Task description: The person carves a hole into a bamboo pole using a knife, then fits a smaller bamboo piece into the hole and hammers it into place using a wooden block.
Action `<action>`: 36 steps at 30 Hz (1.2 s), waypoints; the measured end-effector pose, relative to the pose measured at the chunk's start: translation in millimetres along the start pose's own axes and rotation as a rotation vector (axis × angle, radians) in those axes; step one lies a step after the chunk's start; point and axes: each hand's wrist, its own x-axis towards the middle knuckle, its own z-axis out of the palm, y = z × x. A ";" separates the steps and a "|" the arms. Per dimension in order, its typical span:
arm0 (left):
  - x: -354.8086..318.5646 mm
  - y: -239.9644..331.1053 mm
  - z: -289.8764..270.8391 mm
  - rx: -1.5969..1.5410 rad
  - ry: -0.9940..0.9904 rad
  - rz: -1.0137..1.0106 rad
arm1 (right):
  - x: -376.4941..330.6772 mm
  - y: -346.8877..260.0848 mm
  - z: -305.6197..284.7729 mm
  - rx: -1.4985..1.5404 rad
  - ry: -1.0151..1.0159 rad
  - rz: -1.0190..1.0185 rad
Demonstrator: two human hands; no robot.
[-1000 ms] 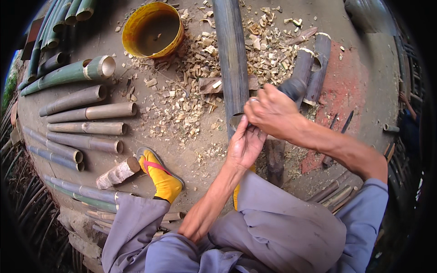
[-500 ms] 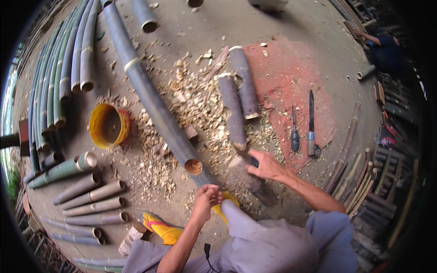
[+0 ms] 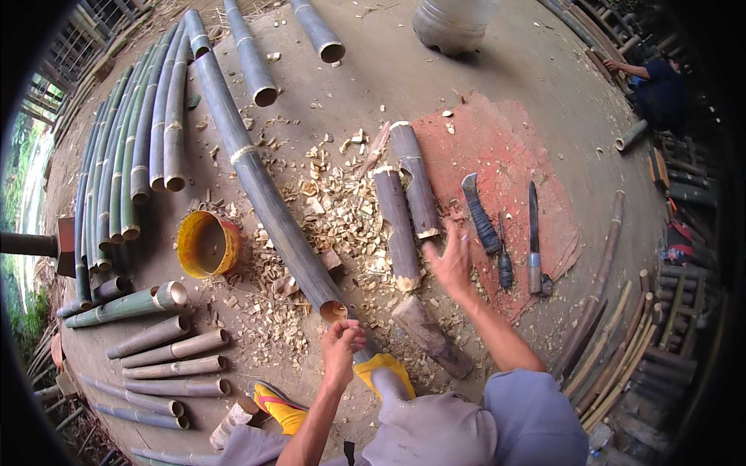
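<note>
1. Long, dark-grey bamboo pole [image 3: 268, 190] lies slantwise on the brown ground, a round hole cut near its lower end, just in front of the person.
2. Flat, dusty red patch [image 3: 497, 140] spreads across the ground to the right.
3. Two short, purplish-brown bamboo lengths [image 3: 398, 229] with pale cut ends lie side by side between pole and patch.
4. Thick, rough brown log [image 3: 431, 335] lies just below them.
5. Round yellow bucket [image 3: 230, 247] stands left of the pole.
6. Straight, dark-bladed knife [image 3: 534, 241] with a grey handle rests on the patch.
7. Curved-tipped blade with a dark, wrapped handle [image 3: 482, 216] lies beside it.
8. Thin metal spike with a bulbous black handle [image 3: 505, 268] lies between those two.
9. Right hand [image 3: 453, 260], slightly blurred, has its fingers spread, near the wrapped handle.
10. Left hand [image 3: 342, 346] is at the pole's hole, fingers bent inward; I cannot tell whether they pinch anything.
11. Pale, angular wood chips [image 3: 334, 186] litter the ground around the pole.
</note>
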 end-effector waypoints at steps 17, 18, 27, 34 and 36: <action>9.7 54.3 -2.6 0.106 -0.209 0.162 | -32.7 -75.3 -58.6 1.475 -0.681 0.663; 17.7 68.9 -8.6 0.086 -0.219 0.241 | -47.1 -89.6 -74.0 1.571 -0.788 0.648; -16.8 140.2 1.8 0.051 -0.100 0.846 | -74.3 -158.9 -52.2 0.767 -0.831 -0.166; -45.4 69.2 13.8 0.135 0.209 1.262 | -71.4 -142.7 -3.8 1.040 -0.826 -0.377; -57.0 60.9 23.0 0.162 0.242 1.403 | -60.1 -122.2 -20.0 0.964 -0.829 -0.358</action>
